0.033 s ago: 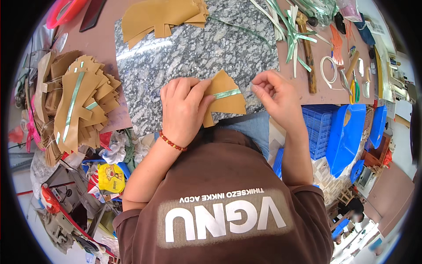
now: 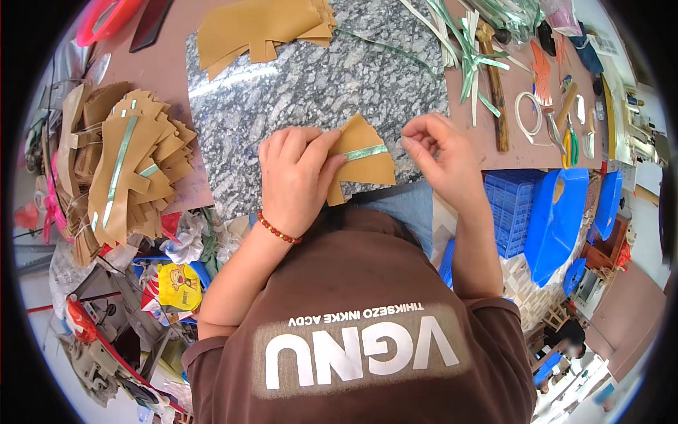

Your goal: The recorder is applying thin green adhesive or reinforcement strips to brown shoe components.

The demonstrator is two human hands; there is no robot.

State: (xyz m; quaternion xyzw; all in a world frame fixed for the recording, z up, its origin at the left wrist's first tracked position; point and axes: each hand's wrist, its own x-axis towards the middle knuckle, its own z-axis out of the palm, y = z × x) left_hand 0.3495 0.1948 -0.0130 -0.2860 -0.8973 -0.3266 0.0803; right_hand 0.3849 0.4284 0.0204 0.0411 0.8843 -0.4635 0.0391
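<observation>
My left hand point(image 2: 295, 166), with a beaded bracelet at the wrist, pinches the left side of a tan leather-like piece point(image 2: 364, 169) at the near edge of a speckled stone slab point(image 2: 311, 85). Across that piece runs a shiny green strip point(image 2: 366, 152), its left end under my fingers. To the right, apart from the piece, my right hand point(image 2: 445, 152) hovers over the slab with thumb and fingertips drawn together. Whatever it may hold is too small to make out.
Stacked tan pieces lie at the slab's far left point(image 2: 258, 28), and more pieces point(image 2: 134, 166), some with green strips, pile up on the left. Loose green and white strips point(image 2: 470, 56), a hammer point(image 2: 498, 92) and scissors point(image 2: 569, 141) lie right. Blue crates point(image 2: 508, 212) stand below.
My right hand has shifted very slightly to the left. My left hand keeps its pinch on the tan piece.
</observation>
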